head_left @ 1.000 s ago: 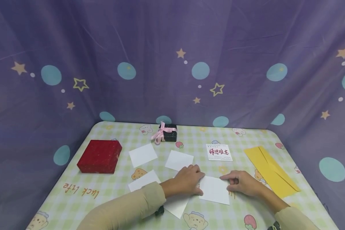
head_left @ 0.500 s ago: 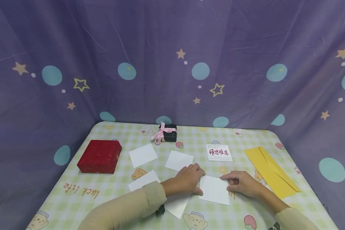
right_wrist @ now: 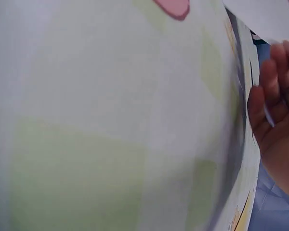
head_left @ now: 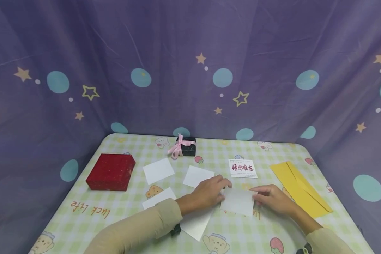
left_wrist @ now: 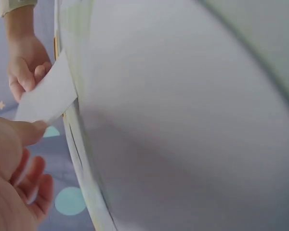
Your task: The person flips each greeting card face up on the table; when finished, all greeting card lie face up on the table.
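Between both hands a blank white card (head_left: 237,203) is held tilted up from the tablecloth, its near edge slightly blurred. The left hand (head_left: 208,193) pinches its left edge; in the left wrist view the left thumb (left_wrist: 31,131) lies on the card (left_wrist: 48,96) while the other fingers curl loosely below. At the opposite edge the right hand (head_left: 273,199) pinches the upper right corner between thumb and fingers. In the right wrist view, the right hand's fingertips (right_wrist: 279,50) meet the card (right_wrist: 267,19). Partly under the left forearm lies another white card (head_left: 197,227).
More white cards (head_left: 158,171) lie left of the hands. A card with red Chinese characters (head_left: 242,168) sits behind them, and a yellow envelope (head_left: 300,188) at right. A red box (head_left: 111,172) stands at left, a black gift box with pink ribbon (head_left: 187,146) at the back.
The white card was flat on the table; now both hands have lifted it and tilted it up. The right hand has moved slightly up and right.
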`<state>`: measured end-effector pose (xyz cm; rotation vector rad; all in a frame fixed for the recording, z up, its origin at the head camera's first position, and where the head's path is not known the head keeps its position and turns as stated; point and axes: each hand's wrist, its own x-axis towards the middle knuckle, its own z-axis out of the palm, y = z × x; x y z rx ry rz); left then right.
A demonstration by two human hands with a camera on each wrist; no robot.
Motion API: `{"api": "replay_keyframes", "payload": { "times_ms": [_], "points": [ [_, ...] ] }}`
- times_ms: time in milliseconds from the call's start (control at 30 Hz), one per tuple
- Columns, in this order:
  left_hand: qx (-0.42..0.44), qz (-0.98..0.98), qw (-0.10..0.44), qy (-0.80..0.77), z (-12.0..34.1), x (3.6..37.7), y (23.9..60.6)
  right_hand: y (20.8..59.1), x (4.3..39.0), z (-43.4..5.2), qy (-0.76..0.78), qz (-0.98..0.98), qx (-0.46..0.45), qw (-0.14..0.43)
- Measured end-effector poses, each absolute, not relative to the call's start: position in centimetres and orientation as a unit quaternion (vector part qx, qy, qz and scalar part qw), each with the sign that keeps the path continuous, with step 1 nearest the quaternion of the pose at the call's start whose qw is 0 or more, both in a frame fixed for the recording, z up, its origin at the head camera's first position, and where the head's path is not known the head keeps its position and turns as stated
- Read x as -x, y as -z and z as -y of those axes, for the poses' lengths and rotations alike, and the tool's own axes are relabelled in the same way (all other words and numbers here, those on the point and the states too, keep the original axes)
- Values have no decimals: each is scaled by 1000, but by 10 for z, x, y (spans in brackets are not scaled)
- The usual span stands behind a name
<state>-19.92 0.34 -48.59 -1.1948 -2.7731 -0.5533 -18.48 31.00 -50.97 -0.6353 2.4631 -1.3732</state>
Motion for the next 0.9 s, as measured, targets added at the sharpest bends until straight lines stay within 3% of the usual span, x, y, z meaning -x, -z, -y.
{"api": "replay_keyframes", "payload": {
  "times_ms": [167,300,467,900],
  "points": [
    [421,870,116,226,2,206,481,506,186,-315,535,-798,255,110],
    [435,857,133,243,4,208,477,502,186,-315,547,-800,236,76],
    [415,881,92,208,0,208,479,504,187,-310,534,-822,189,62],
    [378,920,2,105,-9,206,480,513,191,-316,497,-843,186,94]
  ]
}}
